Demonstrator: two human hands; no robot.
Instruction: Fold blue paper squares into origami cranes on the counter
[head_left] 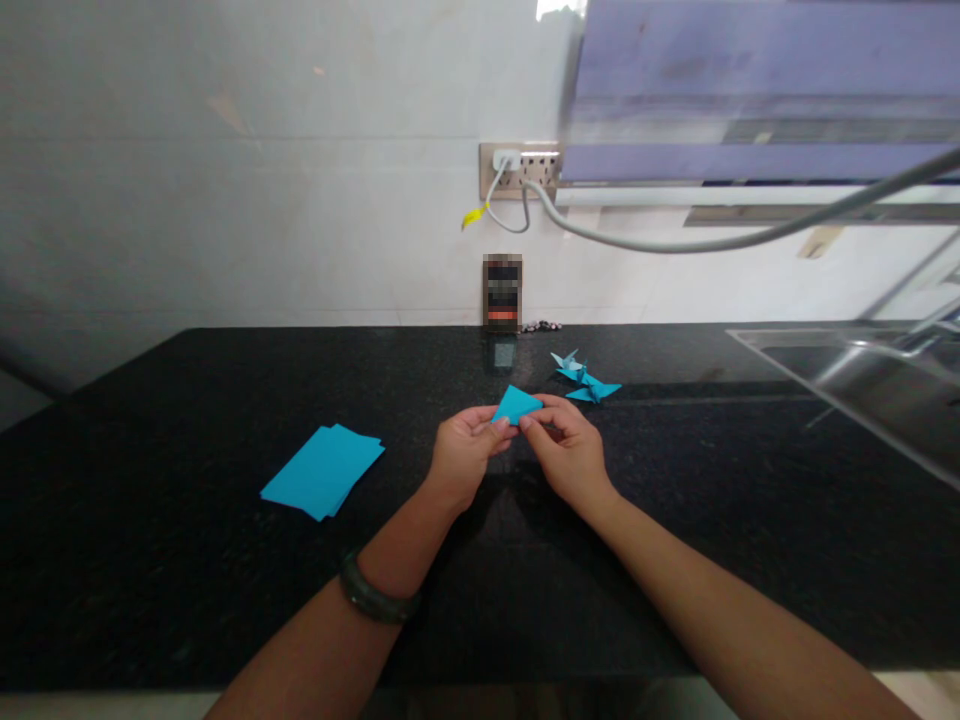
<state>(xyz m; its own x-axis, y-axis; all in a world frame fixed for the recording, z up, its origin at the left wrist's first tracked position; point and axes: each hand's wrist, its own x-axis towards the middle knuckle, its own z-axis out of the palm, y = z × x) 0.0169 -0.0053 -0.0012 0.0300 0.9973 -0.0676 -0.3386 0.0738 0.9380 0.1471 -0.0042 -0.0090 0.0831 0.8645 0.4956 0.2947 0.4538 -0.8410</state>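
Your left hand (463,450) and right hand (574,448) both have the folded blue paper (516,404): pinched between thumbs and fingers, thumbs near its lower edge, one corner pointing up and away from you. It's held at the middle, over the dark counter (187,600), just on your side of the paper cranes (592,388). Your fingers are curled around it on both sides; fingertips behind it are partly hidden. Dark bangle (375,598) on your left wrist.

Containers: only the sink (862,385), set into the counter at your far right. Metal, partly cut off by the frame; blur and glare, so I can't tell what's in it.

Left of your left hand: stack of blue sheets (322,472), flat on the counter, edges not lined up. The cranes sit close together beyond your right hand, one paler than the rest.

At the back, a phone-like device (502,292) stands upright near the wall, screen pixelated, with a beaded strand (541,326) beside it. Above: socket panel (540,182) holds a white plug (506,159); its cord carries a yellow tag (474,216).
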